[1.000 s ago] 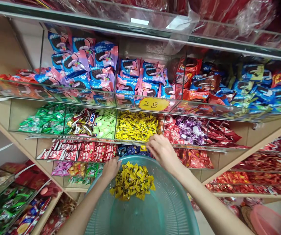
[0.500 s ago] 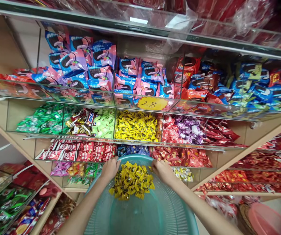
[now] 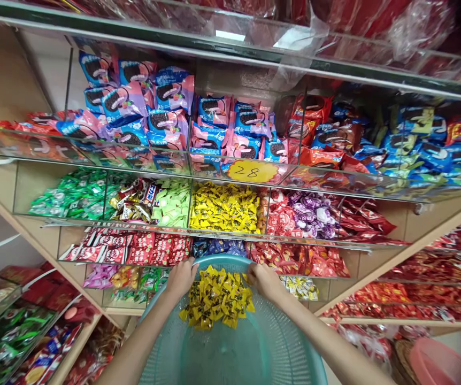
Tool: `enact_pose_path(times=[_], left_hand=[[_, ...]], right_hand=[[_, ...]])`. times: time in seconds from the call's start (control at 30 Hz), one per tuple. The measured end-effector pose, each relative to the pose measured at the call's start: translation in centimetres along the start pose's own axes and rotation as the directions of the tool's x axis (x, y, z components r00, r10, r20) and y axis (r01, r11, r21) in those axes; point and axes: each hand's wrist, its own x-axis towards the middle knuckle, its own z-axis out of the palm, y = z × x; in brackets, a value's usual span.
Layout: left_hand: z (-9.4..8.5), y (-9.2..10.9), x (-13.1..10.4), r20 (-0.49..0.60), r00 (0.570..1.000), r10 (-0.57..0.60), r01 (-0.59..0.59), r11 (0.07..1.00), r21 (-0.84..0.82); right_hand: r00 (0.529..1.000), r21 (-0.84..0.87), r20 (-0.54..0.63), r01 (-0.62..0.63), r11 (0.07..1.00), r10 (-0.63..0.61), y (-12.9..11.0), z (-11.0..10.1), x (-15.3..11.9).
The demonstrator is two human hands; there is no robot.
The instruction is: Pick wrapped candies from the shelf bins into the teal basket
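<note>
A large teal plastic basket (image 3: 286, 342) is tilted in front of me, its far rim up against the lower shelves. My left hand (image 3: 181, 278) is closed on that rim at the left, and my right hand (image 3: 264, 279) grips it at the right. Between the hands, a pile of yellow-wrapped candies (image 3: 218, 299) lies inside the basket near the far rim. Straight above, a shelf compartment holds more yellow candies (image 3: 225, 208) of the same look.
Glass-fronted shelves (image 3: 230, 235) carry green candies (image 3: 76, 195), purple candies (image 3: 313, 214) and blue-pink cookie packs (image 3: 124, 101). A yellow "28" tag (image 3: 250, 171) hangs on the glass. A pink basin (image 3: 435, 361) stands at the lower right.
The view has shifted very slightly, so the upper shelves sit a little further right. Both hands and the basket hold nearly the same position, with the candies still in a pile.
</note>
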Motion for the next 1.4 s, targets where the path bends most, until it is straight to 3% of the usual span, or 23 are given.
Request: enact_pose_path(times=[0.2, 0.37, 0.5, 0.63, 0.83, 1.4], left_hand=[[-0.1, 0.0, 0.0, 0.003, 1.000, -0.002, 0.002, 1.000, -0.004], [-0.2, 0.0, -0.1, 0.009, 1.000, -0.006, 0.006, 1.000, -0.006], [0.0, -0.1, 0.0, 0.002, 1.000, 0.001, -0.001, 1.000, -0.009], [0.2, -0.2, 0.0, -0.002, 1.000, 0.003, -0.003, 1.000, -0.008], [0.2, -0.3, 0.1, -0.017, 1.000, 0.004, -0.005, 1.000, -0.020], [0.3, -0.4, 0.2, -0.015, 1.000, 0.025, -0.026, 0.999, -0.038]], right_hand=[[0.996, -0.046, -0.063, 0.063, 0.997, -0.066, -1.1, -1.5, -0.7], [0.972, -0.052, -0.145, 0.181, 0.982, -0.187, -3.5, -5.8, -1.4], [0.903, -0.062, -0.330, 0.269, 0.961, -0.274, -4.6, -9.8, -0.1], [0.808, -0.255, -0.468, 0.264, 0.930, -0.357, -4.7, -12.2, 2.7], [0.794, -0.467, -0.450, 0.181, 0.866, -0.409, -5.0, -12.4, 5.3], [0.795, -0.525, -0.423, 0.175, 0.833, -0.434, -5.0, -11.6, 6.7]])
